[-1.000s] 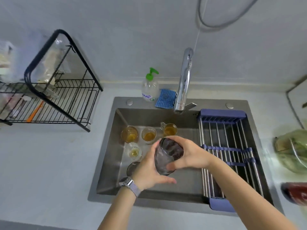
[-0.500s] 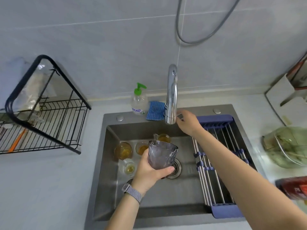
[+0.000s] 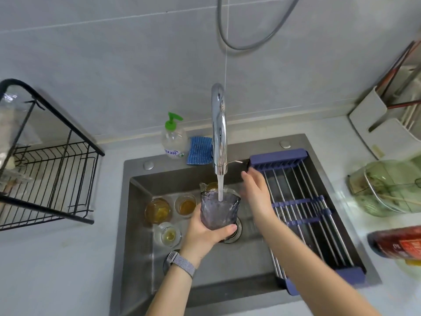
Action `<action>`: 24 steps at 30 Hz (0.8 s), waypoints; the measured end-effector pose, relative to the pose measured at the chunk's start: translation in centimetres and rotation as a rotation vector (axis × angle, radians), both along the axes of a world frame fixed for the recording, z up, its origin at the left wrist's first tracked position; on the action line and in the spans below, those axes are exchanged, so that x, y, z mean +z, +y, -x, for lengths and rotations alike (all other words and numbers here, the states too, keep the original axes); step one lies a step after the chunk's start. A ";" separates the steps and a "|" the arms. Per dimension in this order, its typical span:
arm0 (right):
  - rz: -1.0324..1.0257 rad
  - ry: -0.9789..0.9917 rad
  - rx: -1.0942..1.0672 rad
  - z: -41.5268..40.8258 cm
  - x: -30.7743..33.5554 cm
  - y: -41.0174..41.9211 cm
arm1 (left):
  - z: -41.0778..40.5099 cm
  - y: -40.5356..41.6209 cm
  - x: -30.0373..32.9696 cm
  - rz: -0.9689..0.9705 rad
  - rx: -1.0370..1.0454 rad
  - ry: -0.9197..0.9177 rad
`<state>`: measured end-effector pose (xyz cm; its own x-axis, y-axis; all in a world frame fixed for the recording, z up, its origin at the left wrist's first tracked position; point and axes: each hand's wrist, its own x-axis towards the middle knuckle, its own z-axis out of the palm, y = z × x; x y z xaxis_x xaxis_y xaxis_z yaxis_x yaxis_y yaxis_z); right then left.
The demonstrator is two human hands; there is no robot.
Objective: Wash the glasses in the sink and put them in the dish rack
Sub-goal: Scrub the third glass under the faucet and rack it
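My left hand (image 3: 205,233) grips a dark ribbed glass (image 3: 219,210) upright under the chrome tap (image 3: 219,131). Water (image 3: 220,188) streams from the spout into the glass. My right hand (image 3: 257,192) hovers beside the glass with fingers straight, holding nothing, just below the tap lever (image 3: 237,161). Several glasses stand on the sink floor to the left: two with amber liquid (image 3: 157,210) (image 3: 186,205) and a small clear one (image 3: 169,234). Another amber glass (image 3: 210,185) is partly hidden behind the held one. The black wire dish rack (image 3: 54,183) stands on the counter at left.
A steel sink (image 3: 145,265) holds a blue roll-up drying rack (image 3: 303,208) across its right side. Soap bottle (image 3: 173,137) and blue sponge (image 3: 200,150) sit behind the sink. A green lidded bowl (image 3: 387,188) and a red packet (image 3: 396,245) lie on the right counter.
My right hand left the glass, went to the tap lever, then drew back beside the glass. Water now runs. My left hand raised the glass under the spout.
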<state>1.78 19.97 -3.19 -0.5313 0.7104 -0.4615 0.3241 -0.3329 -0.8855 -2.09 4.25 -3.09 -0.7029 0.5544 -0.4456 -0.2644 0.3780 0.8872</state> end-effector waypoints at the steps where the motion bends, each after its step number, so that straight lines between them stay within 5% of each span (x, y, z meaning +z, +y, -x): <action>1: 0.205 0.049 -0.100 -1.0 -0.4 -1.3 | 0.0 0.1 0.0 -0.015 0.011 -0.008; 4: 0.560 0.184 -0.085 -3.8 -0.8 -5.7 | 0.1 0.1 -0.4 -0.043 0.035 -0.004; 11: 0.269 0.228 0.165 -3.7 -0.8 -9.2 | -0.7 0.5 -1.5 0.043 0.129 0.184; 17: 0.354 0.344 0.280 -2.5 -1.1 -6.2 | -1.3 0.4 -0.4 0.195 0.010 0.522; 19: 0.297 0.322 0.342 -2.5 -1.3 -5.2 | -1.3 -0.3 -0.4 0.035 -0.038 0.387; 22: 0.199 0.224 0.404 -2.5 -1.7 -4.5 | -0.6 -0.6 -0.3 -0.256 0.217 -0.196; 24: 0.196 0.188 0.428 -2.4 -2.1 -4.7 | -0.1 -0.1 -0.2 -0.290 0.343 -0.365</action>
